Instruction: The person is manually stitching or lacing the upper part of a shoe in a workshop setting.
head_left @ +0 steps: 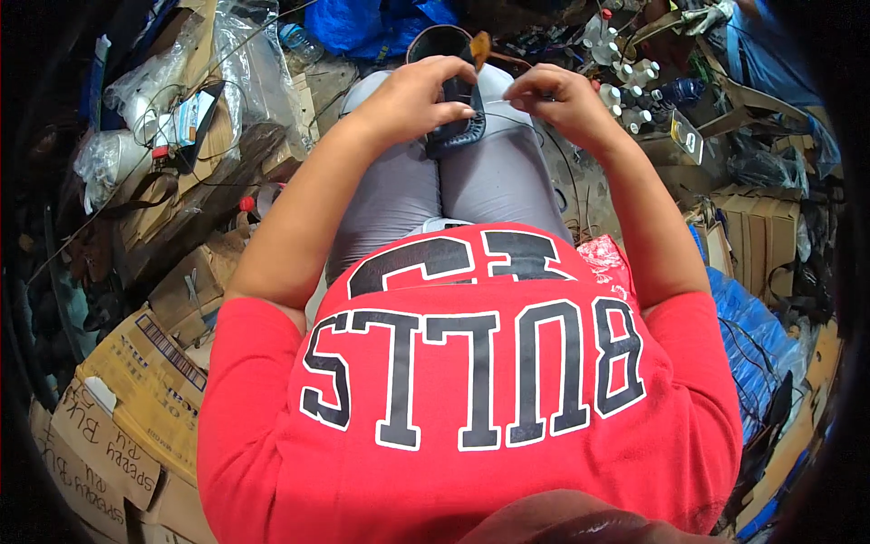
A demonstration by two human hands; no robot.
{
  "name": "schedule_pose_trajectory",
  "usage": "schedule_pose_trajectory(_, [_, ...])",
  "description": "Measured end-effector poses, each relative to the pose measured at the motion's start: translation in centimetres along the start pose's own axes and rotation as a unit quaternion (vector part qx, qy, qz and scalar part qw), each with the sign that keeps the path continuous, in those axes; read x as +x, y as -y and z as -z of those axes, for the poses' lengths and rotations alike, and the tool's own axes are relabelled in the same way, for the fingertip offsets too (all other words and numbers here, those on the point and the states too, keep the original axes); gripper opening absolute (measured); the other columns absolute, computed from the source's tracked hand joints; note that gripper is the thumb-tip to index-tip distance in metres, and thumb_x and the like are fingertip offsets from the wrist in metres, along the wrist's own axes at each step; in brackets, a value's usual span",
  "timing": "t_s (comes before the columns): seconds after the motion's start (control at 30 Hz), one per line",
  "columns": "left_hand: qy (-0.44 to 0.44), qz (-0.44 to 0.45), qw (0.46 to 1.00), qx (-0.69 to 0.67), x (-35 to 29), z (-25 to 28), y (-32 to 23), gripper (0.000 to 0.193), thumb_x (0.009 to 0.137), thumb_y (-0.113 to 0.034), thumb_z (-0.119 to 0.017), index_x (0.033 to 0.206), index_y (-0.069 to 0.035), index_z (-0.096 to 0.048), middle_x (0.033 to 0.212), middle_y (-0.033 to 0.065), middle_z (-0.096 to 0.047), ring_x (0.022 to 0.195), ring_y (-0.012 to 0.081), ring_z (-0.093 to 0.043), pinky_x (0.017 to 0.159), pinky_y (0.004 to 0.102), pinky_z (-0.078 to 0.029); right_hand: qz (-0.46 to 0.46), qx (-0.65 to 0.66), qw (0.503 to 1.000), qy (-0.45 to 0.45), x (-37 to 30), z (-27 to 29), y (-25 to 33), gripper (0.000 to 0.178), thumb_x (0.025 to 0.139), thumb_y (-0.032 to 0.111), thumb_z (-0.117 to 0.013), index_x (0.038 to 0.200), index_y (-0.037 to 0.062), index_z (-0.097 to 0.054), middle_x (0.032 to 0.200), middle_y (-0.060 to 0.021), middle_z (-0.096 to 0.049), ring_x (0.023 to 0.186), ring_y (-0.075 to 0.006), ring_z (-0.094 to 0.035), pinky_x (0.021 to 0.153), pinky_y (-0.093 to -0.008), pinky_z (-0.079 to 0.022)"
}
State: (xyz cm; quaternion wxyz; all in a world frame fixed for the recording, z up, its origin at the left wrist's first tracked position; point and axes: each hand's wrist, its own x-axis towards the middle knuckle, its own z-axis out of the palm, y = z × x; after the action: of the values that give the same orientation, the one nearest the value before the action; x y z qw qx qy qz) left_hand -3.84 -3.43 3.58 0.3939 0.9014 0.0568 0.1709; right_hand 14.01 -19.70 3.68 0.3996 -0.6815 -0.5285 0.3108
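A dark leather shoe [456,138] with stitching along its edge rests on my grey-trousered thighs, between my knees. My left hand [419,95] is closed over its upper part, fingers curled at the far side and thumb on the near side. An amber-coloured piece like a tool handle [480,50] stands up by those fingertips; whether I grip it is unclear. To the right, apart from the shoe, my right hand [564,102] has its fingertips pinched together on what looks like thread. Thin dark thread [518,118] runs from the shoe toward that hand and hangs beside my right leg.
Beyond my knees is a dark round container [441,42], with a blue plastic bag [376,25] behind. Several small bottles [634,95] stand at the far right. Clear plastic bags [254,68] and cardboard [136,390] crowd the left; a box [759,240] and blue sheeting [748,331] lie right.
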Motion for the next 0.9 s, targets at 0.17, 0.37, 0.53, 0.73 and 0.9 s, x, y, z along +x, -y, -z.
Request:
schedule_pose_trajectory(0.17, [0.076,0.06,0.995,-0.018,2.1,-0.7,2.2,0.026,0.074,-0.013,-0.074,0.093,-0.005,-0.059,0.089,0.0035,-0.06,0.079,0.015,-0.057,0.072,0.0275,-0.046,-0.005,-0.042,0.999,0.032,1.6,-0.6,-1.3,0.015,0.076,0.0,-0.067,0.087,0.0081,-0.07,0.086,-0.0029,-0.058,0.08,-0.0121,-0.06,0.073,-0.0241,-0.048])
schedule_pose_trajectory(0.37, [0.154,0.089,0.982,-0.062,1.8,-1.2,3.2,0.02,0.077,-0.016,-0.072,0.091,-0.003,-0.065,0.087,0.004,-0.056,0.082,0.014,-0.054,0.076,0.0269,-0.043,0.007,0.018,0.997,0.076,1.5,-1.4,-2.6,0.017,0.074,0.0,-0.067,0.088,0.0094,-0.071,0.083,-0.0024,-0.058,0.078,-0.0117,-0.058,0.072,-0.0234,-0.047])
schedule_pose_trajectory(0.53, [0.204,0.096,0.968,-0.11,1.7,-0.6,3.6,0.02,0.08,-0.015,-0.069,0.096,-0.004,-0.068,0.086,0.0034,-0.052,0.084,0.0143,-0.053,0.078,0.0266,-0.042,-0.014,0.023,0.999,0.044,0.1,-2.3,-1.9,0.016,0.077,-0.003,-0.064,0.089,0.0062,-0.069,0.085,0.0001,-0.054,0.081,-0.0092,-0.055,0.073,-0.0228,-0.045])
schedule_pose_trajectory(0.73, [0.264,0.081,0.96,-0.049,2.1,0.1,2.5,0.025,0.08,-0.012,-0.067,0.105,-0.009,-0.068,0.082,0.0037,-0.047,0.081,0.0162,-0.051,0.076,0.027,-0.041,0.077,-0.097,0.992,0.003,-1.1,-2.7,-0.5,0.021,0.076,-0.004,-0.064,0.092,0.0088,-0.069,0.079,-0.0035,-0.054,0.076,-0.0159,-0.056,0.068,-0.0265,-0.046])
schedule_pose_trajectory(0.9, [0.283,0.063,0.957,-0.021,1.9,0.1,2.6,0.029,0.078,-0.007,-0.067,0.106,-0.012,-0.068,0.08,0.0046,-0.046,0.08,0.0181,-0.05,0.075,0.028,-0.041,0.134,-0.36,0.92,0.072,-0.5,-2.5,2.5,0.024,0.072,0.0,-0.057,0.089,0.0115,-0.07,0.083,-0.0099,-0.059,0.081,-0.0292,-0.06,0.076,-0.0393,-0.046])
